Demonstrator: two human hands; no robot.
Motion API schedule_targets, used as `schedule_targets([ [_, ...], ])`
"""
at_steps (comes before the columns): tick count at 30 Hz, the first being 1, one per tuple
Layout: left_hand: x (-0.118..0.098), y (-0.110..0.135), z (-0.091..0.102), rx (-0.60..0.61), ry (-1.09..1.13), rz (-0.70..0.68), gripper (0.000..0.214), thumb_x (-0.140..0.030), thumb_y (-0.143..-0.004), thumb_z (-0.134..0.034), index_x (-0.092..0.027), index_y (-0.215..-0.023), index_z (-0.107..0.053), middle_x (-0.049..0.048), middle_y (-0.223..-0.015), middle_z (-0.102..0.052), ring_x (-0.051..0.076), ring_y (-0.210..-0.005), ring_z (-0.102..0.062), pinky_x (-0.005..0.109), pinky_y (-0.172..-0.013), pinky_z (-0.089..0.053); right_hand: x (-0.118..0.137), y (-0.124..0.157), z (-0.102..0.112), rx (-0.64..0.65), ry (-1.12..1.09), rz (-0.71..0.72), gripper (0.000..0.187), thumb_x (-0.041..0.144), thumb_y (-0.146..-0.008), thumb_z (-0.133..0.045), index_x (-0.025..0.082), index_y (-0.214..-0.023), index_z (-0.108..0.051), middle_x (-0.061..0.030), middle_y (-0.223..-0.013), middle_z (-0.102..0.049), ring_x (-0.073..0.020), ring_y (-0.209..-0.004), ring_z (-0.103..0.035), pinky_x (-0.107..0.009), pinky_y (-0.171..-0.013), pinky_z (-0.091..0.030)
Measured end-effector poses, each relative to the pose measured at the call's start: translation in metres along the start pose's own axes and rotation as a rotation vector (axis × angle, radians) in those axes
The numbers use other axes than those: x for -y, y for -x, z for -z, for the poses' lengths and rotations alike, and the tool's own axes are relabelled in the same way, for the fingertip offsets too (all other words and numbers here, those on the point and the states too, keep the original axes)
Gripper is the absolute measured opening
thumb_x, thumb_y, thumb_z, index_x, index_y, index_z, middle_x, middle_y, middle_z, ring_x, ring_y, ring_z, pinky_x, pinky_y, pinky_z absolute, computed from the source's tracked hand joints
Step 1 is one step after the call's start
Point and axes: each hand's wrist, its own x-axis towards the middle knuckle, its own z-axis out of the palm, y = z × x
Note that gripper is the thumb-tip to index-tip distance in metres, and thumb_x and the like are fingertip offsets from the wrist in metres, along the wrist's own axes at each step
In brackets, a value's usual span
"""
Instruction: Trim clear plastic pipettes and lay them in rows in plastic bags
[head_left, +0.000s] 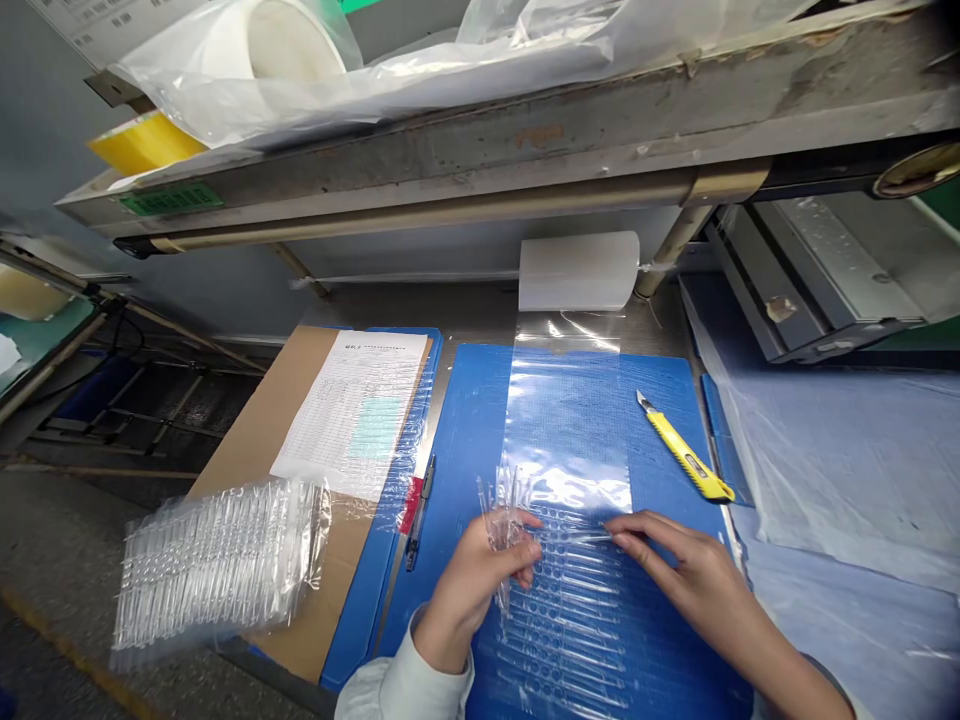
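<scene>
Gripping the pipette bundle (501,505) in your left hand (476,580), right hand (686,570) pinching a single pipette (589,539): lay it parallel on the film (570,420)

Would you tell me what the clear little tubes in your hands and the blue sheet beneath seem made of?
Clear little tubes: probably thin transparent plastic, glossy; light glints off them and the blue shows through. Blue sheet: likely rigid plastic board, matte, with fine ribbed lines.

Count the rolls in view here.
3: a white film roll behind the blue mat, a bagged white roll on the top shelf, a yellow roll at that shelf's left end. More may be hidden.
</scene>
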Motion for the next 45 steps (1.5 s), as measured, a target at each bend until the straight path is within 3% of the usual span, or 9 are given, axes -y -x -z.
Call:
schedule_targets([
  [5,0.001,-0.004,0.003,-0.096,0.223,-0.036,0.034,-0.037,-0.069,-0.069,-0.011,-0.090,-0.061,0.0035,-0.066,-0.063,0.010,-0.052,-0.052,0.022,-0.050,-0.040,-0.002,0.002,-0.003,-0.110,0.129,0.184,0.020,0.026,-0.091,-0.044,0.022,-0.088,-0.063,-0.0005,-0.074,-0.070,-0.0133,-0.065,-0.066,-0.024,-0.062,-0.054],
  [9,0.006,-0.006,0.005,-0.246,0.227,-0.143,0.031,-0.036,-0.073,-0.065,-0.012,-0.092,-0.058,0.0003,-0.065,-0.059,0.010,-0.054,-0.051,0.022,-0.053,-0.041,-0.007,0.001,-0.007,-0.203,0.223,0.213,0.015,0.021,-0.089,-0.048,0.020,-0.087,-0.063,-0.0023,-0.075,-0.067,-0.0139,-0.069,-0.063,-0.027,-0.065,-0.050],
  [13,0.006,-0.004,0.006,-0.281,0.202,-0.157,0.025,-0.037,-0.074,-0.064,-0.017,-0.079,-0.052,-0.0043,-0.061,-0.052,0.006,-0.046,-0.039,0.019,-0.043,-0.031,-0.019,0.001,-0.014,-0.235,0.285,0.200,0.016,0.024,-0.089,-0.049,0.019,-0.085,-0.064,-0.0049,-0.076,-0.065,-0.0167,-0.072,-0.059,-0.032,-0.066,-0.046],
  [21,0.004,-0.002,0.002,-0.184,-0.015,-0.125,0.029,-0.044,-0.078,-0.057,-0.016,-0.075,-0.054,-0.0048,-0.052,-0.046,0.008,-0.043,-0.038,0.020,-0.041,-0.028,-0.030,0.001,-0.019,-0.201,0.351,0.216,0.013,0.024,-0.088,-0.052,0.019,-0.092,-0.063,-0.0052,-0.083,-0.065,-0.0188,-0.077,-0.056,-0.033,-0.068,-0.041],
  [27,0.003,0.003,-0.013,-0.054,-0.348,-0.187,0.026,-0.034,-0.080,-0.054,-0.019,-0.098,-0.065,0.0019,-0.065,-0.059,0.015,-0.053,-0.049,0.025,-0.052,-0.037,0.005,-0.018,-0.007,-0.233,0.109,0.040,0.023,0.032,-0.090,-0.043,0.021,-0.103,-0.058,-0.0040,-0.076,-0.063,-0.0169,-0.072,-0.059,-0.029,-0.064,-0.046],
  [30,0.003,0.005,-0.019,0.023,-0.473,-0.298,0.018,-0.030,-0.080,-0.054,-0.020,-0.088,-0.068,0.0044,-0.071,-0.063,0.020,-0.065,-0.055,0.027,-0.062,-0.039,0.021,-0.032,0.000,-0.154,-0.022,-0.027,0.026,0.039,-0.090,-0.042,0.022,-0.091,-0.062,-0.0021,-0.069,-0.063,-0.0154,-0.064,-0.060,-0.026,-0.059,-0.047],
  [33,0.006,0.005,-0.016,0.058,-0.369,-0.205,0.022,-0.034,-0.078,-0.059,-0.019,-0.093,-0.066,0.0037,-0.071,-0.063,0.017,-0.061,-0.055,0.026,-0.056,-0.040,0.025,-0.035,0.005,-0.058,-0.112,-0.051,0.030,0.038,-0.089,-0.043,0.022,-0.073,-0.061,-0.0023,-0.069,-0.066,-0.0151,-0.064,-0.061,-0.025,-0.057,-0.048],
  [37,0.008,0.001,-0.006,-0.058,-0.029,-0.047,0.039,-0.046,-0.072,-0.064,-0.014,-0.095,-0.059,0.0028,-0.068,-0.060,0.011,-0.049,-0.048,0.019,-0.039,-0.031,0.020,-0.021,0.010,-0.050,-0.095,-0.022,0.021,0.032,-0.089,-0.046,0.023,-0.079,-0.063,-0.0004,-0.069,-0.065,-0.0136,-0.063,-0.062,-0.023,-0.056,-0.049],
  [45,0.003,-0.009,0.002,-0.329,0.078,-0.236,0.039,-0.046,-0.070,-0.067,-0.013,-0.091,-0.061,0.0023,-0.073,-0.060,0.007,-0.047,-0.045,0.019,-0.042,-0.033,0.002,-0.003,0.006,-0.099,0.176,0.196,0.018,0.026,-0.090,-0.044,0.023,-0.085,-0.061,-0.0015,-0.068,-0.065,-0.0147,-0.062,-0.061,-0.028,-0.060,-0.047],
])
